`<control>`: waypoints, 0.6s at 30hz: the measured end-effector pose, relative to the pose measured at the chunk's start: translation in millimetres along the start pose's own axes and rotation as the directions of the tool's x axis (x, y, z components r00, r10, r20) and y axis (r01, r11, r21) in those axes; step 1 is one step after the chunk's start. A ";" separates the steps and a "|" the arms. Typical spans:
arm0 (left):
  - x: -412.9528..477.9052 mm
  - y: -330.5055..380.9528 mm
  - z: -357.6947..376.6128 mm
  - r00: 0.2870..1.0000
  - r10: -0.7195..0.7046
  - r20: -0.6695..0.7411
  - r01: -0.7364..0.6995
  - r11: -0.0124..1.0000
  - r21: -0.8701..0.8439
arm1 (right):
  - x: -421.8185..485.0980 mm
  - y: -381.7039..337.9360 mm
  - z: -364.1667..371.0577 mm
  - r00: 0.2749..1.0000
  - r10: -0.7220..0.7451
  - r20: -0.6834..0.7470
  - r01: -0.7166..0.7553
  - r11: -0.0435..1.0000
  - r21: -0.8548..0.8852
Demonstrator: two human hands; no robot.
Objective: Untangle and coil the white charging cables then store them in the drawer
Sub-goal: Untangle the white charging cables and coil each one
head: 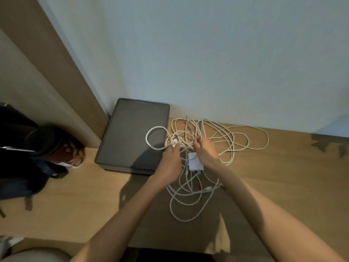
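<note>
A tangle of white charging cables (222,137) lies spread over the wooden desk (283,176), with loops reaching toward the wall and toward me. A white charger block (195,164) sits in the middle of the tangle, between my wrists. My left hand (170,159) pinches a strand by a loop that overhangs the dark box. My right hand (204,150) pinches other strands in the knot's centre. Both hands are close together above the block.
A dark grey flat box (130,137) stands on the desk left of the cables, against the pale wall. A dark bag (22,157) and a brown patterned item (69,148) lie at the far left. A dark opening (170,255) shows at the desk's near edge.
</note>
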State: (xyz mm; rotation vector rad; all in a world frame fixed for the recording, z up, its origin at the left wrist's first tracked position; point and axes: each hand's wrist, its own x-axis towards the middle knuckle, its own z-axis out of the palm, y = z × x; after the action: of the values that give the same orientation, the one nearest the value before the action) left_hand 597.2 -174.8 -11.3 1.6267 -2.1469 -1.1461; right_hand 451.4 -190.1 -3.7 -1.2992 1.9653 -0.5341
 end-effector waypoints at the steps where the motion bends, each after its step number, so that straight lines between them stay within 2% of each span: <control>1: -0.1 2.8 0.3 0.998 -0.046 0.044 0.047 0.999 -0.016 | -1.1 1.2 0.8 1.000 -0.001 0.012 0.001 1.000 -0.027; 4: -0.2 5.8 4.8 0.984 -0.116 0.135 0.129 0.987 -0.094 | -8.3 6.8 1.5 0.999 -0.035 0.008 0.035 0.998 -0.046; 7: -0.6 1.2 18.2 0.982 -0.127 0.136 0.149 0.975 -0.163 | -21.1 21.9 1.8 0.995 -0.093 -0.042 0.088 0.990 -0.107; 9: 0.7 -2.0 27.3 0.988 -0.135 0.072 0.146 0.973 -0.182 | -23.7 36.2 4.1 0.998 -0.057 -0.004 0.055 0.983 -0.175; 13: 12.6 -5.0 37.7 0.990 -0.138 -0.040 0.123 0.958 -0.259 | -15.0 52.8 11.9 0.993 -0.008 0.119 0.029 0.984 -0.174; 18: 26.3 4.8 49.0 0.987 -0.140 0.072 0.156 0.931 -0.330 | -8.8 63.7 12.4 0.995 0.060 0.082 -0.046 0.986 -0.161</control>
State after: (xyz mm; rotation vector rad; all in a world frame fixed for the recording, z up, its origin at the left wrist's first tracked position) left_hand 555.4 -175.8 -48.2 1.6365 -1.7530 -1.5134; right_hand 423.5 -155.5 -51.8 -1.3398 1.9970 -0.2947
